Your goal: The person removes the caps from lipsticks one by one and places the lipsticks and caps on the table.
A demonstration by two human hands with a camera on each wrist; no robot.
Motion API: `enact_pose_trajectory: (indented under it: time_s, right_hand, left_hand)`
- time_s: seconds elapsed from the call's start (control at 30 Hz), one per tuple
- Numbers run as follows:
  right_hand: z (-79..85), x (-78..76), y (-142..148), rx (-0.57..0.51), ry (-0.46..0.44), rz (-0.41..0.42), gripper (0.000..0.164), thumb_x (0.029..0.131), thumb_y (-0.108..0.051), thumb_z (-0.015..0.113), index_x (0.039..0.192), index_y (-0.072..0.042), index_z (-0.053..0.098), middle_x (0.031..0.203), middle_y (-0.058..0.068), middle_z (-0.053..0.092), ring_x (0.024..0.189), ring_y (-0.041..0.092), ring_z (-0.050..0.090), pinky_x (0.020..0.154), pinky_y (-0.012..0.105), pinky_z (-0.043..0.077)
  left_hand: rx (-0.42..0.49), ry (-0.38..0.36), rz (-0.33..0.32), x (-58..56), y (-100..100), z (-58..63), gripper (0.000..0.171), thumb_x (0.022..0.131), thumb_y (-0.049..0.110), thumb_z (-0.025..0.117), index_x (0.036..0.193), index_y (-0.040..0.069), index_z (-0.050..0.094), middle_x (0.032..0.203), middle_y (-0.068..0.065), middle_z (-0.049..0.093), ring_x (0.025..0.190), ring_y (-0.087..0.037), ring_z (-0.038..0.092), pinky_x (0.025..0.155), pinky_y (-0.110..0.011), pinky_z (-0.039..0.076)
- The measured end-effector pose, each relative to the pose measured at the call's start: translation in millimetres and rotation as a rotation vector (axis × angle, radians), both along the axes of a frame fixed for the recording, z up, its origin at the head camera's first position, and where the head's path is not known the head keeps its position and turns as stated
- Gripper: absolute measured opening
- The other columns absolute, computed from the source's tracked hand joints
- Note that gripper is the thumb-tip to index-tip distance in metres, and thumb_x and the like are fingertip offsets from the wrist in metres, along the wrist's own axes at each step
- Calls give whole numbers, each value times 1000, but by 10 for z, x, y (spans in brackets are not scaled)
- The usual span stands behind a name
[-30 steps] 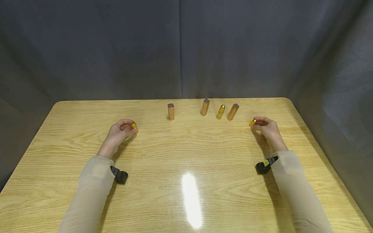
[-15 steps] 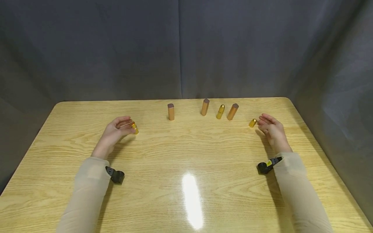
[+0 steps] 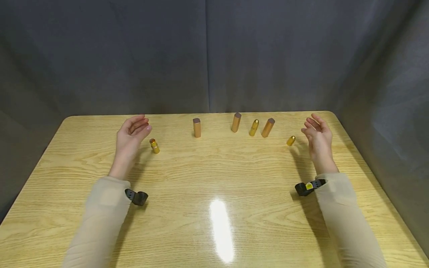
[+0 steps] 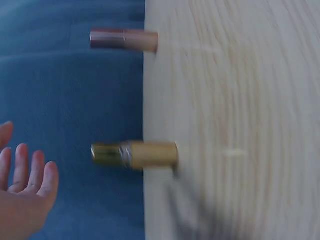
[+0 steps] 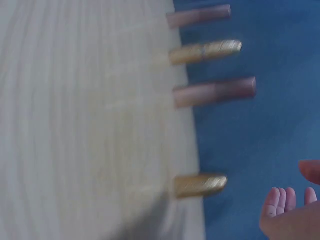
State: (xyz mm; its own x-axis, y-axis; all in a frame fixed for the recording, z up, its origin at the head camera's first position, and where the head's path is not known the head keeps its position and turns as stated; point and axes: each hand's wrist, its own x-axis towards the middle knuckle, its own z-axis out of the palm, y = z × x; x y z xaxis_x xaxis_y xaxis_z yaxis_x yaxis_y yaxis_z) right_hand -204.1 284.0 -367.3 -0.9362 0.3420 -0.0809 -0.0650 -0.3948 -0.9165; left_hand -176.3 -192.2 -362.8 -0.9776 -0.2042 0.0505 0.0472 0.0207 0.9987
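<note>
Both hands are raised off the tabletop and hold nothing. My left hand [image 3: 130, 139], fingers loosely bent, hovers just left of an uncapped gold lipstick tube [image 3: 154, 146]. This tube [image 4: 135, 154] stands upright, with a narrower shiny collar on top. On the other side my right hand [image 3: 320, 139] hangs in the air, fingers apart, right of a short gold piece with a rounded tip [image 3: 291, 140], which looks like a lipstick cap. That cap [image 5: 200, 185] also stands upright. In both wrist views the pictures are somewhat blurred.
Along the back stand two copper lipsticks, the middle one [image 3: 236, 123] and the right one [image 3: 267, 128], with a tall gold bullet-shaped lipstick [image 3: 254, 127] between them. Another copper lipstick [image 3: 197, 128] stands further left. A dark curtain [image 3: 134, 56] hangs behind the wooden table [image 3: 181, 208].
The right hand let go of the gold cap and drew away to the right and up. The left hand released the gold tube and lifted away up and left. Both pieces stay standing.
</note>
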Motion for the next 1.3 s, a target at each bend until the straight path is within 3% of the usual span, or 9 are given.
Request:
enact_pose_trajectory:
  time_s: [0.23,0.47,0.6,0.8,0.97,1.3]
  right_hand:
    - [145,37,-338,170,97,66,43,87,20,44,114,-11,54,107,-1,53,98,9,52,73,10,50]
    - [227,85,-650,319,115,198,45,86,18,49,112,-19,56,108,-7,56,104,10,53,77,10,49]
    - [220,90,-803,390,106,263,48,85,17,50,110,-24,56,106,-10,57,104,8,53,79,10,49]
    - [176,89,-973,495,66,331,46,84,14,51,123,-12,53,107,-10,56,106,8,54,79,10,47]
    - [116,81,-1078,556,24,387,51,86,12,50,135,3,43,110,-9,53,108,12,53,81,10,47]
    - [-25,82,-1263,607,6,455,49,86,14,50,134,6,43,122,13,54,102,9,55,83,12,47]
  left_hand:
    - [13,71,-19,-34,300,76,37,90,-2,60,126,7,53,107,9,57,103,-1,56,88,-10,47]
    - [-31,60,-62,-134,544,-15,44,91,-4,58,133,-2,47,118,-4,54,102,-1,54,90,-12,47]
    - [-53,15,-69,-203,650,-76,46,90,-4,57,135,-2,46,126,-15,53,107,-11,54,93,-16,47]
    - [-60,-39,-80,-287,750,-141,47,89,-6,57,135,-1,46,131,-20,51,121,-31,51,98,-26,47]
    - [-99,-79,-92,-344,775,-210,48,89,-6,58,135,-1,46,133,-20,51,124,-34,51,102,-35,47]
    - [-144,-157,-168,-440,849,-317,52,88,-5,59,138,0,44,139,-21,48,129,-35,47,107,-41,44]
